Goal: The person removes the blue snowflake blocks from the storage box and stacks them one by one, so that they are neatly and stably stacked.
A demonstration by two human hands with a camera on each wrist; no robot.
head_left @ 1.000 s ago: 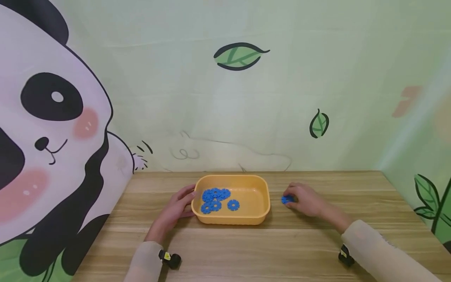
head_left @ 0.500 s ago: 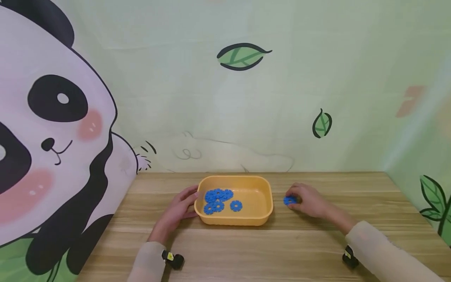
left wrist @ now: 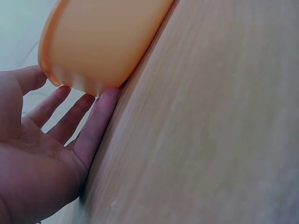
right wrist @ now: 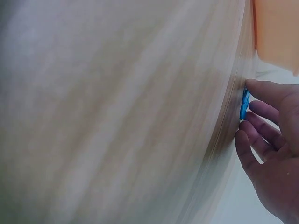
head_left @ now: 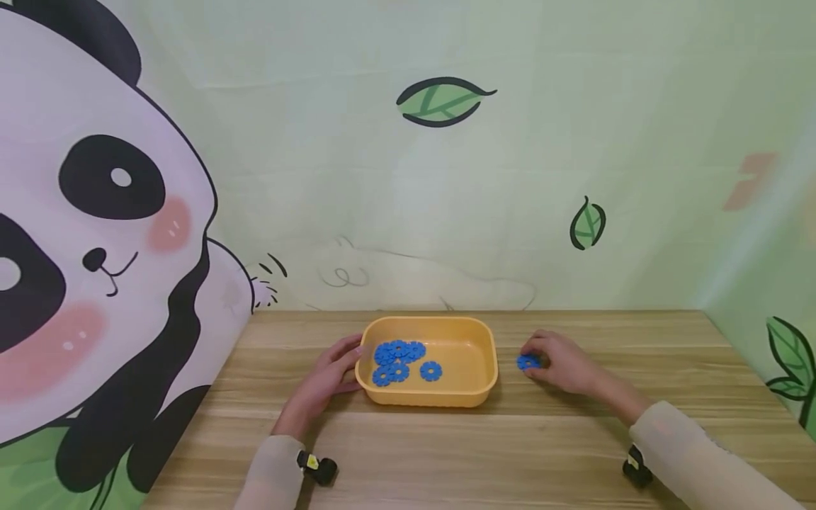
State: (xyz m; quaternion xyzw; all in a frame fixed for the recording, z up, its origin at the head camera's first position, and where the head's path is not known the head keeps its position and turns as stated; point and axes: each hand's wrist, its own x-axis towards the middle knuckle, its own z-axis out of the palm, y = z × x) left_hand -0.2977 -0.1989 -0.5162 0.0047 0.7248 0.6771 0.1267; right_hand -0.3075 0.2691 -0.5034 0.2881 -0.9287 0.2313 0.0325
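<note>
A yellow plastic basin (head_left: 427,399) stands on the table, with several blue flower-shaped snowflake discs (head_left: 431,370) inside, mostly overlapping at its left end. My left hand (head_left: 328,372) rests its fingertips against the basin's left end; in the left wrist view the fingers (left wrist: 100,123) are fairly straight and the thumb touches near the rim. To the right of the basin, my right hand (head_left: 564,365) pinches one blue snowflake disc (head_left: 528,363) by its edges between thumb and fingers. That disc (right wrist: 244,105) lies flat at the tabletop in the right wrist view, partly covered by the fingers.
The wood-grain table (head_left: 446,453) ends at the back against a pale green wall cloth (head_left: 306,177) printed with leaves and a panda (head_left: 121,212). A small black camera is strapped at each wrist, below the sleeves.
The whole scene has shifted slightly right in the head view. Both hands, the basin and the discs keep about the same places relative to each other.
</note>
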